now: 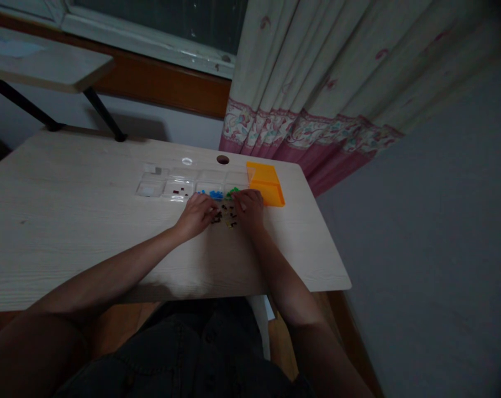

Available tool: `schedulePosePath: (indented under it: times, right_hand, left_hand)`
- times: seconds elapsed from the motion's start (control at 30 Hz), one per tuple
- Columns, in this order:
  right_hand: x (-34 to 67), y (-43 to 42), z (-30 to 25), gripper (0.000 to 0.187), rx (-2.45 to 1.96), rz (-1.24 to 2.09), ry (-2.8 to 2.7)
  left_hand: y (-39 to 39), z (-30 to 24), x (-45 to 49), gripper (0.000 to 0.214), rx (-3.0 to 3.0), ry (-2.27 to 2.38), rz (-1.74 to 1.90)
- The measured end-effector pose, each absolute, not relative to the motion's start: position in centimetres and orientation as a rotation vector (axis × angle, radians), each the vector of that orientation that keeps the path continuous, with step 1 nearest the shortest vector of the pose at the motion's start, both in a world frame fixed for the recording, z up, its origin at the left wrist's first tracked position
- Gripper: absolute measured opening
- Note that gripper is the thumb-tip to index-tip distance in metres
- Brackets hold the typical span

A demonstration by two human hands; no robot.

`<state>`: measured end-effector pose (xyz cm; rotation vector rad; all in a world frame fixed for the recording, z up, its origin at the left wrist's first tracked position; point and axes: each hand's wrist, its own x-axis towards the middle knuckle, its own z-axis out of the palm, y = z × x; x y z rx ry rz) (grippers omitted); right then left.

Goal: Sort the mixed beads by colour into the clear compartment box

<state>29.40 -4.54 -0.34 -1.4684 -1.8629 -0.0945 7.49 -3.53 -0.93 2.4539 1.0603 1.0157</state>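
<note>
Both my hands rest on a pale wooden table (68,221), on either side of a small heap of dark tiny pieces (226,214). My left hand (196,214) lies knuckles up with its fingers curled toward the heap. My right hand (249,209) sits just right of the heap, fingers bent down onto the table. What either hand holds is too small and dark to make out. Behind the hands lies a clear tray with several compartments (179,182); blue pieces (214,194) and green pieces (232,191) sit in its near right cells.
An orange lid or tray (267,182) lies to the right of the clear tray. A round cable hole (222,160) is in the table's far edge. A curtain (316,99) hangs behind, and a second table (43,66) stands at the back left.
</note>
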Motion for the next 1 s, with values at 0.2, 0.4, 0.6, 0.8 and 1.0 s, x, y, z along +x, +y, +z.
schedulePosePath:
  times: [0.2, 0.4, 0.6, 0.8, 1.0]
  right_hand:
    - [28.1, -5.2, 0.3, 0.022, -1.318, 0.014, -2.157]
    - [27.2, -5.4, 0.2, 0.022, -1.332, 0.027, -2.178]
    - [27.1, -5.4, 0.0, 0.018, -1.310, 0.018, -2.156]
    - [28.7, -5.0, 0.3, 0.014, -1.502, -0.064, -1.872]
    - [31.6, -4.0, 0.1, 0.023, -1.753, -0.142, -1.491]
  left_hand:
    - [-3.0, -1.0, 7.1, 0.019, 2.285, 1.093, 1.155]
    - [-2.9, -1.1, 7.0, 0.019, 2.272, 1.073, 1.138]
    - [-3.0, -1.1, 6.9, 0.021, 2.297, 1.071, 1.119]
    - [-2.9, -1.1, 7.0, 0.024, 2.237, 1.122, 1.172]
    - [-3.0, -0.9, 6.9, 0.026, 2.216, 1.113, 1.202]
